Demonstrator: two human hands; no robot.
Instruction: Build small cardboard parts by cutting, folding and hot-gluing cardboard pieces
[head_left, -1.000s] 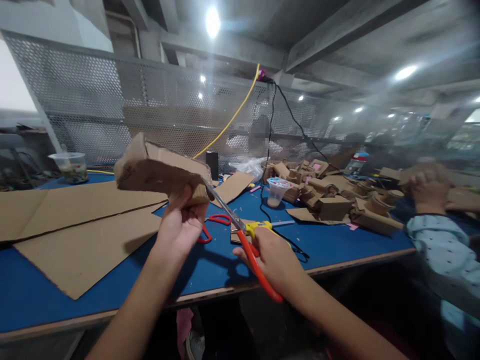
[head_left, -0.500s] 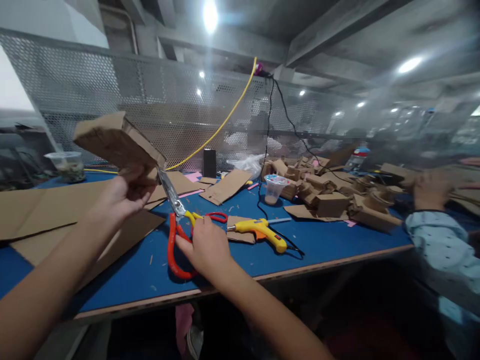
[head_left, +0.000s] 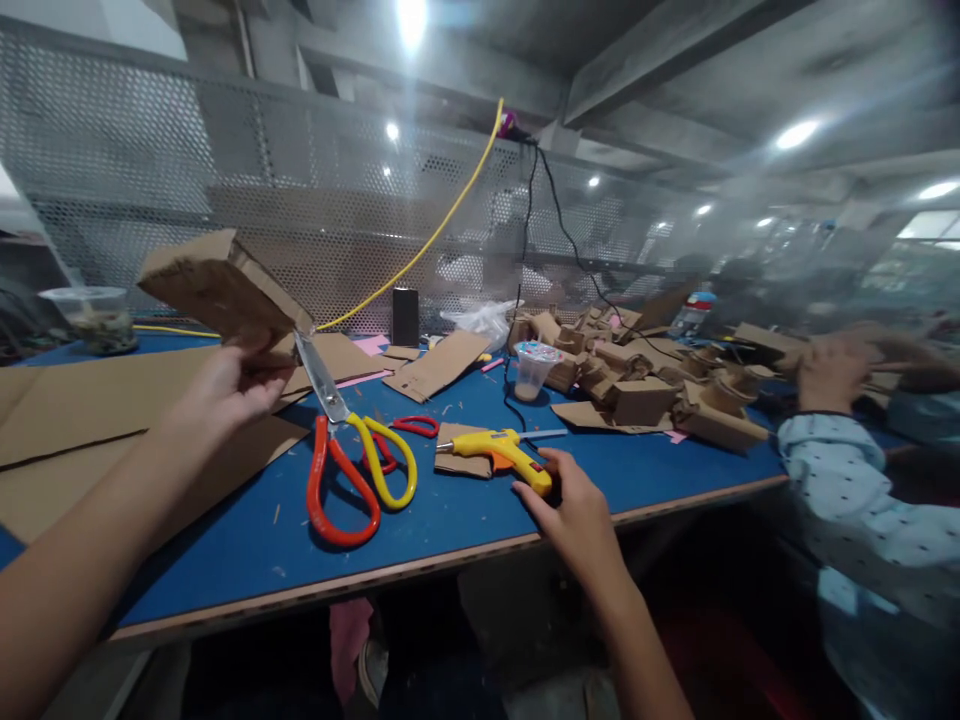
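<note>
My left hand (head_left: 240,385) holds a folded cardboard piece (head_left: 217,280) up above the table's left side. Scissors (head_left: 334,405) with red and yellow handles lie on the blue table just right of that hand, their blades reaching toward the cardboard. At the handle end of a yellow glue gun (head_left: 502,450) is my right hand (head_left: 574,500), thumb and fingers apart around the grip. The gun lies partly on a small cardboard piece (head_left: 457,462). Behind the scissors sits another red handle (head_left: 416,427).
Cardboard sheets (head_left: 82,410) cover the left. A plastic cup (head_left: 534,375) stands before a heap of cardboard parts (head_left: 637,390). Another person's hand (head_left: 832,370) is at the far right. A black cable hangs behind the gun. The table edge (head_left: 450,560) runs in front.
My right hand has let go of the scissors and moved right to the glue gun's handle. The scissors now lie on the table. My left hand still holds the cardboard.
</note>
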